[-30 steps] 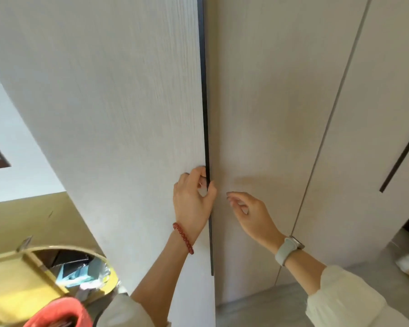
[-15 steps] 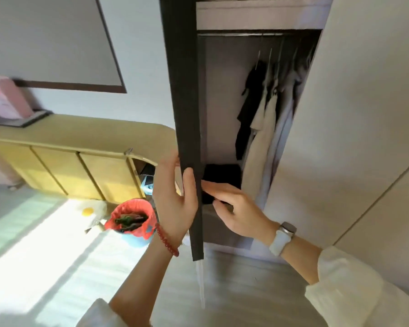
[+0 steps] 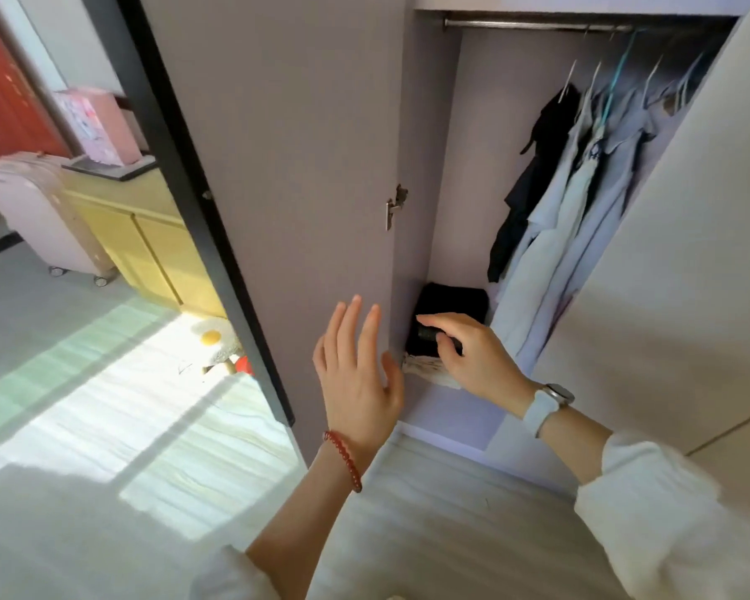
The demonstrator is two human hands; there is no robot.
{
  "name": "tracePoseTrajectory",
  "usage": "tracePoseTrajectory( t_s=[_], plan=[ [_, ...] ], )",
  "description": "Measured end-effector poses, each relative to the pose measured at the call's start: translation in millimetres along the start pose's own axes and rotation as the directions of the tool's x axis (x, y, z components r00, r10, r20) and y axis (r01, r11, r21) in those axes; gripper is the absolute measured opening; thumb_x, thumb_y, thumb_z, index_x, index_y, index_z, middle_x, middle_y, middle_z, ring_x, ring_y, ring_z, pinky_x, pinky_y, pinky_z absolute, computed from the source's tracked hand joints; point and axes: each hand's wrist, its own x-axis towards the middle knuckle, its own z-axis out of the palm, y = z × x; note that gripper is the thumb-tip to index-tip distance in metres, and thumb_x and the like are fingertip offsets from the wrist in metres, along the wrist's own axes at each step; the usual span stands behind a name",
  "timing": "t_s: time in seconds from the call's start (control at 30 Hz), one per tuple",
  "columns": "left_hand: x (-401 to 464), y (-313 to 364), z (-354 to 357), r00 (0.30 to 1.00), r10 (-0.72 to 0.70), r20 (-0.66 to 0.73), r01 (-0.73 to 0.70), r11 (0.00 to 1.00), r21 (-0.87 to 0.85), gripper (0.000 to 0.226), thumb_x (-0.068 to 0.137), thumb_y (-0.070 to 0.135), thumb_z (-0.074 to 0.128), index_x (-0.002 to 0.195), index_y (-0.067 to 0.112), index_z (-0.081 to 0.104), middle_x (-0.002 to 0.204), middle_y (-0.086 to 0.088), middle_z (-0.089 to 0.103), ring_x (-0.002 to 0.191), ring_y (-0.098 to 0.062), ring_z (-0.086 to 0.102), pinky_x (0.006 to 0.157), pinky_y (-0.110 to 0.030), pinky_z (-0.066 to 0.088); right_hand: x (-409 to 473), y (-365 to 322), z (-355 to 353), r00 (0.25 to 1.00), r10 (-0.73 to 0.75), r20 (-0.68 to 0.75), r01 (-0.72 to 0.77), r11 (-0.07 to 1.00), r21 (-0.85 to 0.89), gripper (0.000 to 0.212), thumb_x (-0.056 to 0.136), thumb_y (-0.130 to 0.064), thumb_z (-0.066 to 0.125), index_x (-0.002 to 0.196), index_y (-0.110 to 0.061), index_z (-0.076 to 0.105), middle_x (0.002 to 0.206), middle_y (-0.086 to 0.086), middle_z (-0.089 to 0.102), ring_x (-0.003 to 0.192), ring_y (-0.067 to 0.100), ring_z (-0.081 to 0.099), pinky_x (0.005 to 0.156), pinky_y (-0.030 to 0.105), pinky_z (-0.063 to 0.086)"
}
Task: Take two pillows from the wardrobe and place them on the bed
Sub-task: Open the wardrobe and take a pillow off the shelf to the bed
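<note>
Wardrobe [image 3: 447, 166] standing open, left door [image 3: 286, 166] swung wide, hinge [image 3: 395, 206] showing on its inner edge. Left hand [image 3: 358, 378] raised flat in front of the door's inner face, fingers spread, holding nothing; whether touching the panel, cannot tell. Red bead bracelet [image 3: 344, 460] on that wrist. Right hand [image 3: 468, 355] reaching into the wardrobe, fingers curled loosely over a stack of folded black fabric [image 3: 449, 313] on the bottom shelf, not clearly gripping. Pale folded cloth [image 3: 425, 369] lying under the black stack, just below the right hand. Pale watch [image 3: 546, 404] on the right wrist. Shirts [image 3: 568, 236] in light blue and one dark garment hanging from the rail [image 3: 533, 24] above. Pillows not to be made out with certainty; the folded stack too dark to identify. Outside the door, a yellow cabinet [image 3: 148, 236] along the wall, a pink box [image 3: 98, 125] on top of it, a pale suitcase [image 3: 35, 214] on wheels beside it, sunlit floor [image 3: 105, 404] in front
</note>
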Motion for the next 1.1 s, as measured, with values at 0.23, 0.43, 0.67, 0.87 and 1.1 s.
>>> tracePoseTrajectory(
  t_s=[0.23, 0.43, 0.67, 0.87, 1.1],
  plan=[
    [73, 32, 87, 0.951, 0.028, 0.308, 0.023, 0.986, -0.162, 0.048, 0.08, 0.003, 0.054, 0.127, 0.005, 0.046, 0.133, -0.016, 0.047, 0.119, -0.035, 0.044, 0.093, -0.047, 0.036, -17, 57, -74, 0.958, 0.216, -0.191, -0.24, 0.964, -0.115, 0.034, 0.088, 0.0, 0.044, 0.116, -0.011, 0.059, 0.118, 0.009, 0.063, 0.109, 0.026, 0.057, 0.091, 0.033, 0.045],
    [164, 123, 177, 0.892, 0.294, 0.344, -0.159, 0.916, -0.37, 0.048, 0.086, 0.009, 0.05, 0.133, 0.006, 0.038, 0.136, -0.015, 0.041, 0.122, -0.032, 0.039, 0.098, -0.048, 0.037, -7, 100, -163, 0.886, 0.275, -0.373, -0.38, 0.893, -0.243, 0.038, 0.085, 0.002, 0.043, 0.121, -0.008, 0.054, 0.123, 0.014, 0.058, 0.112, 0.032, 0.053, 0.093, 0.04, 0.046],
    [236, 224, 232, 0.858, 0.438, 0.267, -0.232, 0.796, -0.56, 0.072, 0.083, 0.005, 0.053, 0.142, 0.004, 0.013, 0.15, -0.017, 0.022, 0.136, -0.031, 0.024, 0.107, -0.031, 0.023, 3, 123, -234, 0.8, 0.264, -0.539, -0.449, 0.859, -0.245, 0.044, 0.087, -0.003, 0.042, 0.129, -0.016, 0.045, 0.13, 0.008, 0.051, 0.119, 0.025, 0.047, 0.096, 0.037, 0.042],
    [258, 247, 227, 0.808, 0.353, 0.472, 0.221, 0.561, -0.798, 0.074, 0.083, -0.006, 0.054, 0.143, 0.011, 0.014, 0.139, -0.012, 0.041, 0.123, -0.027, 0.046, 0.102, -0.039, 0.04, -1, 126, -253, 0.788, 0.215, -0.577, -0.434, 0.859, -0.272, 0.044, 0.087, -0.005, 0.041, 0.129, -0.019, 0.044, 0.131, 0.003, 0.05, 0.121, 0.021, 0.046, 0.097, 0.033, 0.041],
    [217, 236, 173, 0.755, 0.497, 0.427, 0.127, 0.528, -0.839, 0.06, 0.08, -0.014, 0.045, 0.133, 0.012, 0.038, 0.116, -0.019, 0.049, 0.098, -0.029, 0.057, 0.08, -0.028, 0.05, -23, 100, -242, 0.737, 0.159, -0.657, -0.347, 0.923, -0.165, 0.046, 0.089, -0.004, 0.042, 0.133, -0.016, 0.039, 0.138, 0.006, 0.041, 0.127, 0.021, 0.04, 0.104, 0.041, 0.04]
  ],
)
